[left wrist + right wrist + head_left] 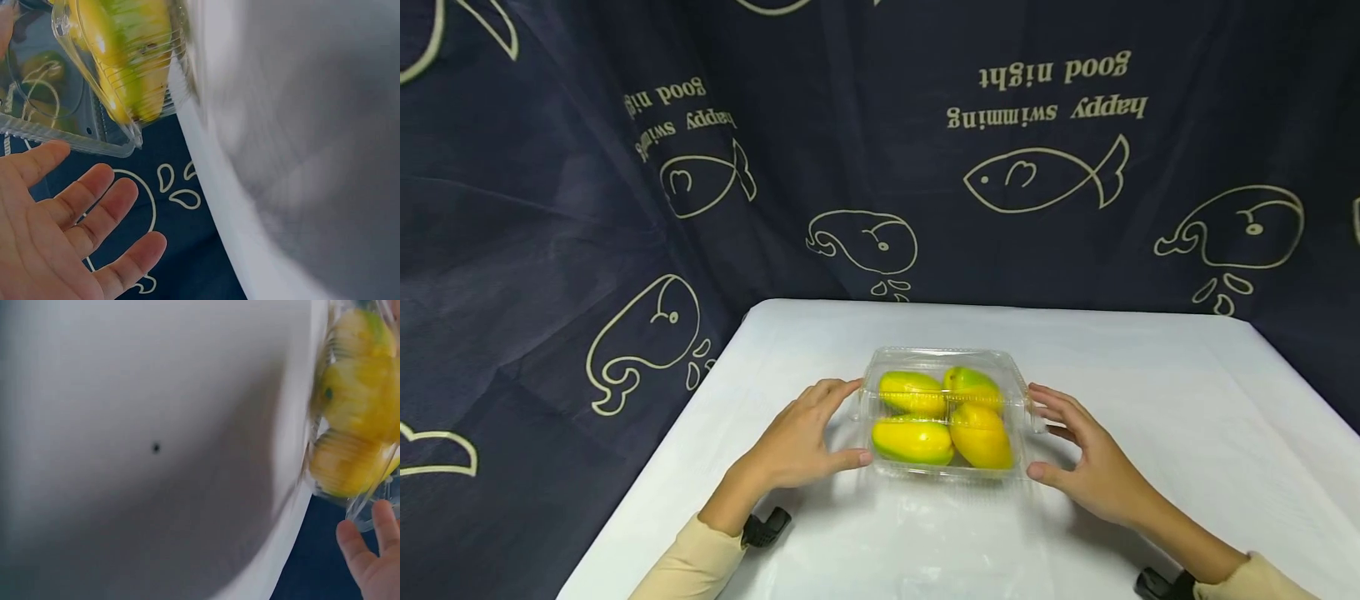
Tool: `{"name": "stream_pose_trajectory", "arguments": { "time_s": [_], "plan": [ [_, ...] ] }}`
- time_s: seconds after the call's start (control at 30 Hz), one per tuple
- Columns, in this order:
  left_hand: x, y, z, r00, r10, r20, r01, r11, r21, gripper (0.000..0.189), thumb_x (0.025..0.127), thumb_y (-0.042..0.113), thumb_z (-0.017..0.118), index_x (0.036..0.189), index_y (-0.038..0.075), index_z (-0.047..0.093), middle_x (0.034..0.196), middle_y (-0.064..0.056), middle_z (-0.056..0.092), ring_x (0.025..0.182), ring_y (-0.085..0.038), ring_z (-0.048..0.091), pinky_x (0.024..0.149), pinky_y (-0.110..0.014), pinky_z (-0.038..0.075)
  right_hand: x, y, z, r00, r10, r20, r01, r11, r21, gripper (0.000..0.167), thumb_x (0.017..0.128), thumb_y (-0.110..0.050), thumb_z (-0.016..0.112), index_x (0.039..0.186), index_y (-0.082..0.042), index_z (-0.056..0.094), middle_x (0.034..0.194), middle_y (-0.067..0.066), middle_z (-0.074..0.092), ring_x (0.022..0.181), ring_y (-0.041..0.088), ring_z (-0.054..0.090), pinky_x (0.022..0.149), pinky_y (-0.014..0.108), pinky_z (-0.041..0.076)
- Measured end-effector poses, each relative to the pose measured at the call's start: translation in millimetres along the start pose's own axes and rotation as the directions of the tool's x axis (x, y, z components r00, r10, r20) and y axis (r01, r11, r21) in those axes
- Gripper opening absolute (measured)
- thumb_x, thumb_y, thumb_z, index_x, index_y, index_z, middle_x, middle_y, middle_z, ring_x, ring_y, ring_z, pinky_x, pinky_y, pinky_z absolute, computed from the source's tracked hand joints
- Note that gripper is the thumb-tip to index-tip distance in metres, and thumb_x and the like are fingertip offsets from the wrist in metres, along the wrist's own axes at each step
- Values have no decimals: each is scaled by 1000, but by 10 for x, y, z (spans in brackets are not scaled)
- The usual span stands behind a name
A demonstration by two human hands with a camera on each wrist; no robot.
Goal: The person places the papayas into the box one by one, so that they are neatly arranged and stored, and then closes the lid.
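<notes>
A clear plastic box (947, 358) stands in the middle of the white table, its see-through lid over several yellow-green mangoes (913, 442). My left hand (801, 437) is at the box's left side, thumb by the near corner and forefinger by the far one. In the left wrist view its fingers are spread, with one fingertip right at the plastic rim (94, 147). On the opposite side my right hand (1097, 467) has its thumb by the near right corner and its extended fingertips along the side. The right wrist view shows two of its fingertips (382, 515) near the box's edge.
The white table (820, 333) runs out to both sides and behind the box. Dark blue cloth (865, 150) with fish drawings and lettering hangs behind it and on the left. Each wrist bears a black strap device (767, 527) below the hand.
</notes>
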State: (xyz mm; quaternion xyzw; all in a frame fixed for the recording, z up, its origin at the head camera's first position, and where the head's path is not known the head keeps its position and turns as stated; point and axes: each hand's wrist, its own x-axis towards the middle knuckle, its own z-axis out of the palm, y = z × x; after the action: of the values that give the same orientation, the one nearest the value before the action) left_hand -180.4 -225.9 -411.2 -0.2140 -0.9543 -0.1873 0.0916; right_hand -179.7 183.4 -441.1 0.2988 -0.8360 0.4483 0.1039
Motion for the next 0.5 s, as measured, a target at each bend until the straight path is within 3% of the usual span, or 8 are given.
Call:
{"name": "stream_pose_trajectory", "arguments": {
  "time_s": [0.2, 0.37, 0.5],
  "plan": [
    [-41, 11, 31, 1000, 0, 14, 0, 1000, 14, 94, 77, 69, 73, 156, 35, 34, 143, 6, 48, 130, -20, 51, 103, -49, 47, -67, -115, 1, 1000, 30, 5, -29, 998, -48, 77, 86, -7, 76, 153, -15, 39, 154, 4, 42, 128, 2, 51, 99, 15, 46],
    [-44, 12, 49, 1000, 16, 25, -17, 1000, 22, 86, 82, 65, 71, 155, 33, 38, 143, 4, 49, 131, -21, 51, 104, -49, 47, -118, -183, 18, 996, 92, 13, -90, 992, -92, 58, 98, -13, 64, 151, -20, 41, 153, 2, 43, 126, 5, 53, 96, 25, 52],
    [-44, 6, 64, 999, 25, 27, -26, 1000, 17, 81, 85, 63, 69, 154, 33, 39, 144, 5, 48, 133, -21, 50, 104, -50, 47, -143, -215, 41, 986, 165, 18, -162, 981, -108, 48, 104, -22, 56, 150, -24, 42, 153, 3, 42, 124, 17, 57, 94, 28, 54]
  ]
}}
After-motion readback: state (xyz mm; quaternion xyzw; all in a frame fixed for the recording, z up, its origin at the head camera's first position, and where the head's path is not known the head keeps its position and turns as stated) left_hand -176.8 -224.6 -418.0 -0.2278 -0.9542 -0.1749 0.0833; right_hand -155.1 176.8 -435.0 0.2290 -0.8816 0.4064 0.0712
